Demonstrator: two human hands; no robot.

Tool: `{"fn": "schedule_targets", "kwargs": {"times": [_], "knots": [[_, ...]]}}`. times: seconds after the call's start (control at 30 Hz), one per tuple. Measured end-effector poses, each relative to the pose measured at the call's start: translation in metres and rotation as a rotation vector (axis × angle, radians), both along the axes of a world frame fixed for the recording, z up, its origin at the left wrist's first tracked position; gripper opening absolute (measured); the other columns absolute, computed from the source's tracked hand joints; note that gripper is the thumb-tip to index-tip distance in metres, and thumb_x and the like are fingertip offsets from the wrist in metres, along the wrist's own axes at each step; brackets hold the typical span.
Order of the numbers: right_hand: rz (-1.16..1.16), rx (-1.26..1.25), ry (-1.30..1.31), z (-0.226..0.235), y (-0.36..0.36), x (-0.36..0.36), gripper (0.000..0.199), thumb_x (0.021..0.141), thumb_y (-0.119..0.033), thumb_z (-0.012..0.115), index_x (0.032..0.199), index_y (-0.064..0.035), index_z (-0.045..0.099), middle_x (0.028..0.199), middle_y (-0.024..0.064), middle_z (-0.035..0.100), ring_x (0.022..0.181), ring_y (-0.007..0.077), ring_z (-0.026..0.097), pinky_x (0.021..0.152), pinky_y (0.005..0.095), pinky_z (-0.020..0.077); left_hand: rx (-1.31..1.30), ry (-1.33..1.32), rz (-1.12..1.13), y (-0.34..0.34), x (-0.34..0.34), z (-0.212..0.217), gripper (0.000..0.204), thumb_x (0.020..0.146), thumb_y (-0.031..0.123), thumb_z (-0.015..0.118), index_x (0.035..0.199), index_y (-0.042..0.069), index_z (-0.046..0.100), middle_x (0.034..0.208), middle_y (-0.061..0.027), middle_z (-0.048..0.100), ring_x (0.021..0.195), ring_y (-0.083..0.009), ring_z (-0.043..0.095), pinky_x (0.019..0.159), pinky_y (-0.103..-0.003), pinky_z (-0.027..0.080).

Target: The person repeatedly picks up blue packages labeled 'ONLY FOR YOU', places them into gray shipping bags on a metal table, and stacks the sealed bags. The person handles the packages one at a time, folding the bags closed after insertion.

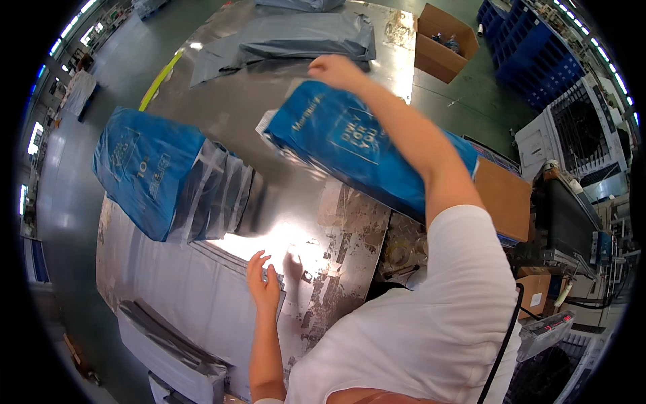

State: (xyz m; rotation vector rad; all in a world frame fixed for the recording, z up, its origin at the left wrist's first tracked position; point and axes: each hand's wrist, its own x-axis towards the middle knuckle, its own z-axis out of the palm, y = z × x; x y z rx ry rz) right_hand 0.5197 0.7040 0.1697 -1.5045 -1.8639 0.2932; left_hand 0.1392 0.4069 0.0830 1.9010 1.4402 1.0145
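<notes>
My left hand (pixel 264 279) is open, fingers apart, over the edge of a stack of flat grey plastic bags (pixel 195 286) on the metal table. It holds nothing. My right arm reaches across a long blue plastic-wrapped package (pixel 356 138) lying aslant at the table's right side. Beyond its far end, my right hand (pixel 336 71) is curled closed, close to a grey plastic mailing bag (pixel 289 40). Whatever may be in its fingers is hidden. Left of it, a second blue package (pixel 151 172), with clear film around its grey contents, rests by the bag stack.
The worn metal table (pixel 343 222) shines with glare. An open cardboard box (pixel 444 44) stands past its far right edge, near blue plastic pallets (pixel 531 50). To my right are a brown carton (pixel 501 195) and a dark conveyor (pixel 568 215). More folded bags (pixel 171 347) lie at lower left.
</notes>
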Motion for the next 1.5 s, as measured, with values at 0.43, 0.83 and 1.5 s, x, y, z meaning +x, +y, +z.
{"fn": "schedule_targets", "kwargs": {"times": [0.43, 0.83, 1.5], "knots": [[0.135, -1.130, 1.111, -0.135, -0.147, -0.007, 0.078, 0.082, -0.050, 0.051, 0.137, -0.0044, 0.019, 0.136, 0.0149, 0.032, 0.123, 0.0256, 0.035, 0.099, 0.0377, 0.0336, -0.594, -1.111, 0.032, 0.095, 0.082, -0.044, 0.057, 0.092, 0.041, 0.032, 0.137, 0.007, 0.020, 0.140, -0.0115, 0.025, 0.127, -0.0220, 0.027, 0.104, -0.031, 0.021], [-0.068, -0.719, 0.114, -0.106, -0.265, -0.031, 0.063, 0.081, -0.034, 0.057, 0.132, -0.0059, 0.033, 0.136, 0.0193, 0.030, 0.125, 0.0311, 0.031, 0.101, 0.0398, 0.0258, -0.150, 0.083, -0.008, 0.019, 0.043, -0.020, 0.063, 0.079, 0.020, 0.055, 0.131, -0.003, 0.028, 0.134, -0.0217, 0.031, 0.125, -0.0335, 0.029, 0.102, -0.043, 0.022], [0.011, 0.056, -0.412, -0.114, -0.090, -0.096, 0.043, 0.077, -0.029, 0.056, 0.114, -0.0074, 0.053, 0.121, 0.0162, 0.047, 0.112, 0.0298, 0.044, 0.092, 0.0432, 0.0360, 0.094, 0.692, -0.129, 0.237, 0.129, -0.004, 0.033, 0.079, 0.028, 0.050, 0.096, 0.001, 0.060, 0.099, -0.0147, 0.060, 0.094, -0.0298, 0.055, 0.085, -0.042, 0.040]]}}
